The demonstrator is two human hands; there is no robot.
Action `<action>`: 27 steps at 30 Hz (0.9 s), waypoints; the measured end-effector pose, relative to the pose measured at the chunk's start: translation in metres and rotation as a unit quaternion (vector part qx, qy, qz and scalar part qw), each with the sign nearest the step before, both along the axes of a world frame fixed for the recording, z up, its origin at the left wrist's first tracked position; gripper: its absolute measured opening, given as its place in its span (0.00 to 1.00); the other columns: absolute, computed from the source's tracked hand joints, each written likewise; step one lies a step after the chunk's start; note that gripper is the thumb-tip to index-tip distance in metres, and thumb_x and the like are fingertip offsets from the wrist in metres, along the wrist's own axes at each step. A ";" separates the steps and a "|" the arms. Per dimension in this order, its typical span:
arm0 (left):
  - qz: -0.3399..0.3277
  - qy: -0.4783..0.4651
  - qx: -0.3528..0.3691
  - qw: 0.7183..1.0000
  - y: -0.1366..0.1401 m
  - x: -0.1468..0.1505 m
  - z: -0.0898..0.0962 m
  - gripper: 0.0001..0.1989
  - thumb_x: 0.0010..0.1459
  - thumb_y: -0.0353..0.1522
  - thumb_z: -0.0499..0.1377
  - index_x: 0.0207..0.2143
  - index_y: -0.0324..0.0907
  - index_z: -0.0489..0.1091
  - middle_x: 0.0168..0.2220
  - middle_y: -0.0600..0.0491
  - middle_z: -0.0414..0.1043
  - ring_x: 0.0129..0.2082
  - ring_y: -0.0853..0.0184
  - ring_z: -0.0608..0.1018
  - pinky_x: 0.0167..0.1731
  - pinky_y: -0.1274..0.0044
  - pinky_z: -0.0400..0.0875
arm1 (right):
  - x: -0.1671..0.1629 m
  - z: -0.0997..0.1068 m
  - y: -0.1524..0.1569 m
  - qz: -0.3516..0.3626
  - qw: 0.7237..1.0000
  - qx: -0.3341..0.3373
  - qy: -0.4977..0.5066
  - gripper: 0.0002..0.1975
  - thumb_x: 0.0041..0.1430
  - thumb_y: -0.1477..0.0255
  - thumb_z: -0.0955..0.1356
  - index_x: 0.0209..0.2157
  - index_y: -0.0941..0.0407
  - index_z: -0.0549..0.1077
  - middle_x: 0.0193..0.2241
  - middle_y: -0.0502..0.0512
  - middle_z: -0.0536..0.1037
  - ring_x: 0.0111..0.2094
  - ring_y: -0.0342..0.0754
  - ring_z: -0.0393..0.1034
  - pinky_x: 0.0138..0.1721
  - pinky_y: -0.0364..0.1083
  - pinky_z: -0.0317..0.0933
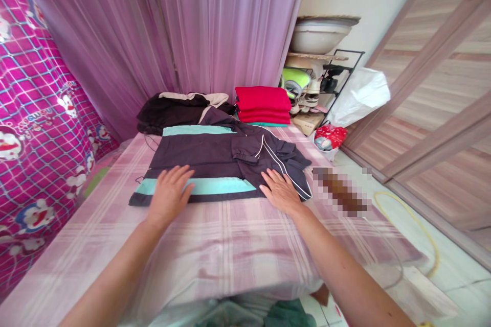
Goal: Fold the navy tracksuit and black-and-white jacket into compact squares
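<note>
A dark jacket [195,149] with turquoise bands and white piping lies on the table, its sleeves folded over the body. Flat on its near left part, partly over the turquoise band, rests my left hand [171,193], fingers spread. My right hand [281,190] lies with fingers stretched out on the near right part, beside the white piping. Neither hand grips anything. Behind the jacket sit a stack of folded red clothes [263,99] and a pile of dark clothes [172,111] with a beige edge.
A pink plaid cloth [238,230] covers the table. Purple curtains [230,20] hang behind it, and a patterned pink cloth [46,87] hangs at the left. On the right stand a shoe rack [337,74], a white bag [362,94] and a wooden wardrobe [433,87]. A pixelated patch hides something near the right edge.
</note>
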State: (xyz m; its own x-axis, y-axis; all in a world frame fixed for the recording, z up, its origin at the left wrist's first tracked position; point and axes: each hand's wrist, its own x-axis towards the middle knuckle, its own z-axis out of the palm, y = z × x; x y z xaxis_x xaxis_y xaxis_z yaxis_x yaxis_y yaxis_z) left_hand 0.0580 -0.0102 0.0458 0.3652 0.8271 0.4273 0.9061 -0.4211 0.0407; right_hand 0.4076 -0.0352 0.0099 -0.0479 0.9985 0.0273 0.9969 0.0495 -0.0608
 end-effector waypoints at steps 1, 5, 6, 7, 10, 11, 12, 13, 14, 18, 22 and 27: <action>-0.055 0.013 -0.018 0.998 0.000 0.018 -0.003 0.23 0.66 0.40 0.47 0.58 0.45 0.68 0.62 0.47 0.67 0.64 0.54 0.64 0.63 0.57 0.54 | 0.000 -0.001 0.000 0.000 1.000 0.001 -0.001 0.30 0.69 0.57 0.52 0.68 0.54 0.56 0.68 0.57 0.55 0.69 0.53 0.46 0.67 0.59 0.40; -0.185 0.067 -0.081 0.977 0.003 0.068 -0.021 0.26 0.68 0.45 0.45 0.64 0.49 0.61 0.67 0.50 0.59 0.67 0.57 0.58 0.66 0.57 0.47 | 0.002 -0.001 0.001 0.005 1.000 -0.003 0.002 0.31 0.69 0.56 0.52 0.68 0.54 0.56 0.69 0.57 0.54 0.69 0.53 0.45 0.66 0.59 0.41; -0.192 0.077 -0.099 0.973 0.004 0.074 -0.026 0.26 0.68 0.46 0.45 0.64 0.49 0.60 0.67 0.50 0.58 0.68 0.57 0.58 0.66 0.57 0.46 | 0.003 0.000 0.001 0.006 1.000 -0.007 0.005 0.31 0.69 0.56 0.52 0.68 0.54 0.56 0.69 0.58 0.54 0.69 0.53 0.45 0.66 0.59 0.41; -0.191 0.085 -0.117 0.971 0.006 0.077 -0.030 0.27 0.68 0.46 0.44 0.65 0.50 0.59 0.67 0.51 0.58 0.68 0.58 0.58 0.66 0.57 0.46 | 0.003 0.002 0.001 0.006 1.000 -0.015 0.007 0.31 0.69 0.56 0.52 0.68 0.54 0.56 0.69 0.59 0.54 0.69 0.54 0.45 0.66 0.59 0.41; -0.173 0.094 -0.153 0.968 0.008 0.076 -0.039 0.28 0.67 0.48 0.43 0.66 0.52 0.57 0.68 0.52 0.57 0.68 0.58 0.58 0.66 0.56 0.47 | 0.001 0.013 0.003 -0.002 0.999 -0.039 0.005 0.32 0.69 0.56 0.53 0.67 0.56 0.58 0.68 0.61 0.54 0.68 0.55 0.48 0.66 0.60 0.43; -0.171 0.094 -0.156 0.968 0.008 0.074 -0.040 0.28 0.67 0.49 0.43 0.66 0.53 0.57 0.68 0.52 0.56 0.68 0.57 0.57 0.66 0.56 0.47 | -0.002 0.017 0.004 -0.003 0.999 -0.033 0.003 0.31 0.69 0.57 0.53 0.67 0.57 0.58 0.68 0.62 0.55 0.68 0.56 0.49 0.66 0.61 0.42; -0.170 0.094 -0.156 0.968 0.008 0.073 -0.041 0.28 0.67 0.49 0.43 0.66 0.53 0.56 0.68 0.52 0.56 0.68 0.57 0.57 0.66 0.56 0.47 | -0.005 0.020 0.005 0.002 1.000 -0.019 0.002 0.31 0.69 0.57 0.53 0.67 0.58 0.58 0.68 0.62 0.56 0.68 0.56 0.49 0.66 0.61 0.41; -0.171 0.092 -0.153 0.969 0.008 0.072 -0.042 0.28 0.67 0.49 0.43 0.66 0.53 0.56 0.68 0.51 0.55 0.68 0.57 0.56 0.66 0.56 0.46 | -0.010 0.023 0.007 0.015 1.000 0.002 0.004 0.31 0.69 0.58 0.53 0.67 0.58 0.57 0.68 0.62 0.56 0.68 0.56 0.49 0.66 0.61 0.41; -0.173 0.091 -0.151 0.969 0.007 0.072 -0.042 0.28 0.67 0.49 0.43 0.67 0.53 0.55 0.69 0.51 0.55 0.68 0.57 0.56 0.66 0.55 0.46 | -0.015 0.024 0.008 0.034 0.999 0.021 0.008 0.31 0.69 0.59 0.53 0.67 0.58 0.57 0.68 0.62 0.56 0.68 0.55 0.48 0.66 0.61 0.40; -0.178 0.087 -0.150 0.969 0.005 0.072 -0.042 0.28 0.67 0.48 0.44 0.67 0.54 0.55 0.69 0.50 0.54 0.68 0.55 0.56 0.65 0.53 0.48 | -0.031 0.018 0.017 0.092 0.995 0.003 0.033 0.31 0.69 0.59 0.52 0.68 0.57 0.56 0.69 0.60 0.54 0.69 0.54 0.46 0.67 0.60 0.40; -0.180 0.083 -0.148 0.969 0.006 0.072 -0.043 0.27 0.67 0.48 0.45 0.66 0.54 0.56 0.69 0.50 0.55 0.68 0.54 0.57 0.64 0.53 0.48 | -0.033 0.010 0.021 0.087 0.995 -0.018 0.048 0.31 0.69 0.57 0.52 0.67 0.57 0.57 0.69 0.60 0.54 0.69 0.54 0.45 0.66 0.62 0.40; -0.179 0.080 -0.151 0.969 0.007 0.070 -0.043 0.28 0.67 0.49 0.45 0.66 0.54 0.57 0.69 0.51 0.55 0.68 0.54 0.56 0.64 0.53 0.48 | -0.015 0.015 0.010 0.128 0.988 0.060 0.061 0.25 0.69 0.62 0.55 0.62 0.55 0.66 0.64 0.59 0.64 0.65 0.52 0.56 0.66 0.56 0.45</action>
